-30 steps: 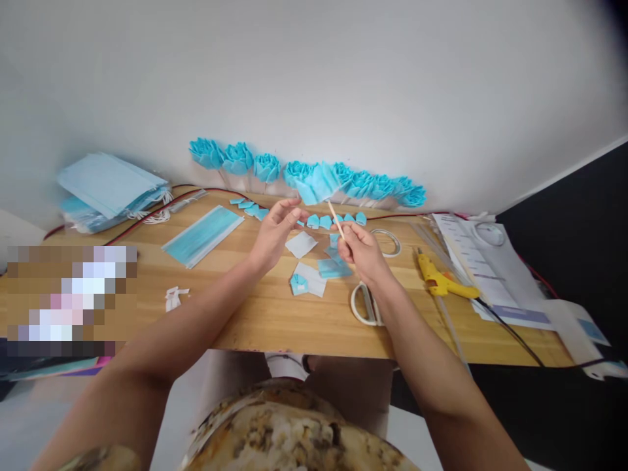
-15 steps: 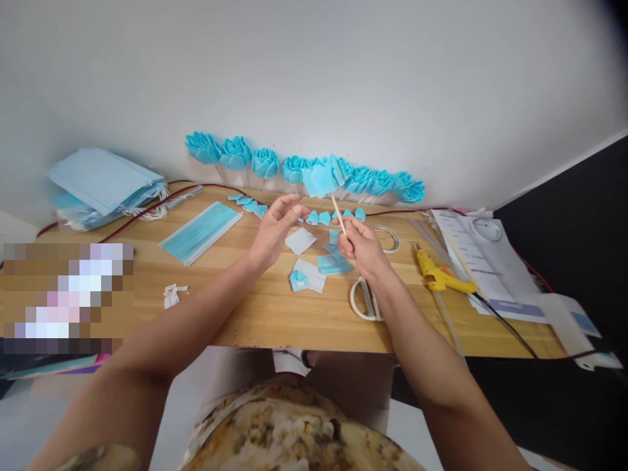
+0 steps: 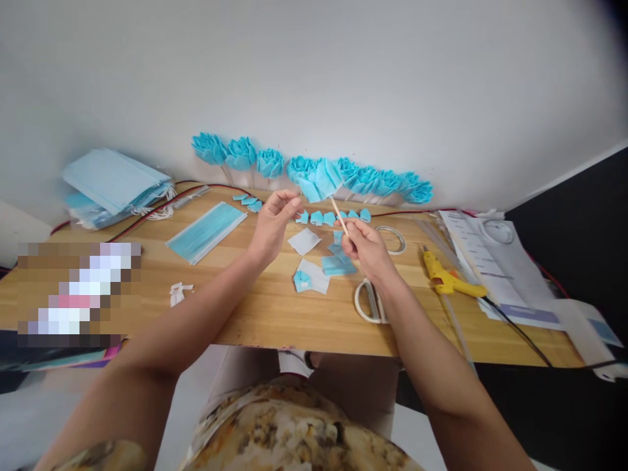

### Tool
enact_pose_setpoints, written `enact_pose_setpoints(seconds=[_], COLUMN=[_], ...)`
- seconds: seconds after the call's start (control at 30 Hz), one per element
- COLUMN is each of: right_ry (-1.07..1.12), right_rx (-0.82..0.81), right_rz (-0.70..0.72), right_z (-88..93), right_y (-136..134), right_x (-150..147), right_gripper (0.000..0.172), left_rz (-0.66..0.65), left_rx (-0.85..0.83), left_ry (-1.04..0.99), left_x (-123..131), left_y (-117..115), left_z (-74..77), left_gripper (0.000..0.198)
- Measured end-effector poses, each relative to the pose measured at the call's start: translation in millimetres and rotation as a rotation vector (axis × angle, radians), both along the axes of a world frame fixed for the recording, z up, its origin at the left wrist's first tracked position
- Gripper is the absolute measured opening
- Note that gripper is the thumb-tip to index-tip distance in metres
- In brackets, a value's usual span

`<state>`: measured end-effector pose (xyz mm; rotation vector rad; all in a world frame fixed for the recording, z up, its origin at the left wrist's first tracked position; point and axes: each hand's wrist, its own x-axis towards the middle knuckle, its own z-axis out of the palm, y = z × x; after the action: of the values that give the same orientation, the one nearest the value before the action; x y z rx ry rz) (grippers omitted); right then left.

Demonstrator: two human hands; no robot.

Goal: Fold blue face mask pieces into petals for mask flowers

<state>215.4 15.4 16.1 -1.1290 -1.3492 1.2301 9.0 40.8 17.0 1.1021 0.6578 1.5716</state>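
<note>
My right hand (image 3: 367, 247) grips a thin wooden stick (image 3: 339, 216) that slants up to a blue flower (image 3: 321, 180) made of mask fabric, with broad petals. To the left of the flower, my left hand (image 3: 275, 226) is raised with its fingers half bent and apart, touching nothing I can see. Below the hands lie a pale fabric square (image 3: 304, 241), a second square (image 3: 318, 278) with a small folded blue piece (image 3: 302, 281) on it, and blue strips (image 3: 338, 263). A row of small blue petals (image 3: 330, 218) stretches behind.
Several finished blue flowers (image 3: 240, 154) lean along the wall. Stacked masks (image 3: 115, 180) and a flat mask (image 3: 206, 232) lie left. Scissors (image 3: 366, 302), a tape roll (image 3: 391, 240), a yellow glue gun (image 3: 449, 278) with its cord and papers (image 3: 515, 304) are on the right.
The flower on the stick has turned a little, showing a different petal side. My left hand's fingers have drawn slightly closer together. The whole view has shifted slightly.
</note>
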Motion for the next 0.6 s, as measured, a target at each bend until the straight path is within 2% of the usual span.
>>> enact_pose_setpoints(seconds=[0.27, 0.6], right_ry=[-0.069, -0.230], right_rx=[0.057, 0.293], right_rz=[-0.038, -0.027], right_z=[2.9, -7.8], right_y=[-2, 4], right_x=[-3, 6], right_gripper=[0.043, 0.030], left_rz=[0.038, -0.017], left_rx=[0.065, 0.028], left_ry=[0.014, 0.060], left_x=[-2, -2], left_y=[1, 3], left_z=[4.1, -4.1], left_gripper=[0.027, 0.053])
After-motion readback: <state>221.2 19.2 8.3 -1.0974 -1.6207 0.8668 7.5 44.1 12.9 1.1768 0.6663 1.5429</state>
